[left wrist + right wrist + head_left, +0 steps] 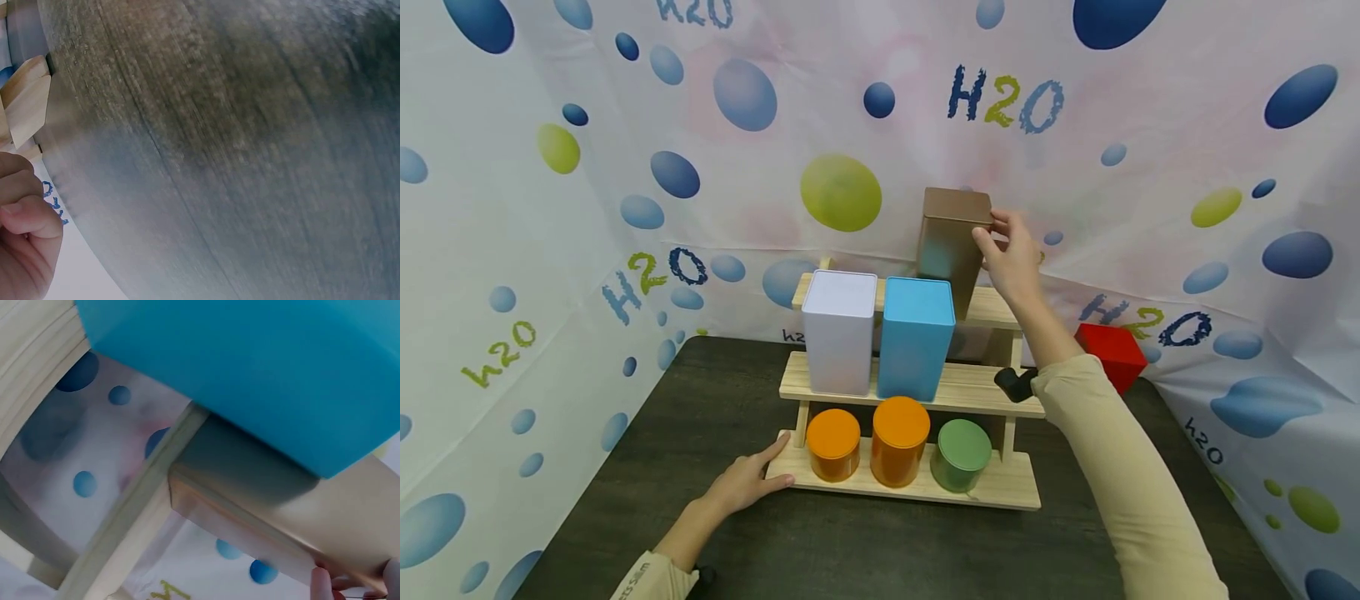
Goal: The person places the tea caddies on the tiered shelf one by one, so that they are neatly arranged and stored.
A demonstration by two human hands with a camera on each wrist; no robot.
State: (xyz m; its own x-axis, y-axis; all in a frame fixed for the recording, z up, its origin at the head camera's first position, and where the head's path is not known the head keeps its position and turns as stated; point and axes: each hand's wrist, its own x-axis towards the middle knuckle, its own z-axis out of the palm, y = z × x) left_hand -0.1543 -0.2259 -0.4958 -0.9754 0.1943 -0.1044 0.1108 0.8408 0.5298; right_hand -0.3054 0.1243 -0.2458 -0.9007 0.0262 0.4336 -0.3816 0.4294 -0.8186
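Note:
My right hand [1011, 254] holds a tall brown box [953, 250] near its top right edge, thumb at the front and fingers on the side. The box stands on the top tier of a wooden three-tier rack [992, 307]; in the right wrist view, fingertips [321, 584] touch its side. A white box [838, 333] and a blue box [916, 337] stand side by side on the middle tier. My left hand [741, 483] grips the left end of the bottom tier, with thumb and index finger spread about its corner.
On the bottom tier stand a short orange canister [833, 450], a taller orange canister [899, 446] and a green canister [960, 460]. A red box [1111, 354] is behind my right forearm. A dotted curtain [880, 133] encloses the dark table [880, 554] at the back and sides.

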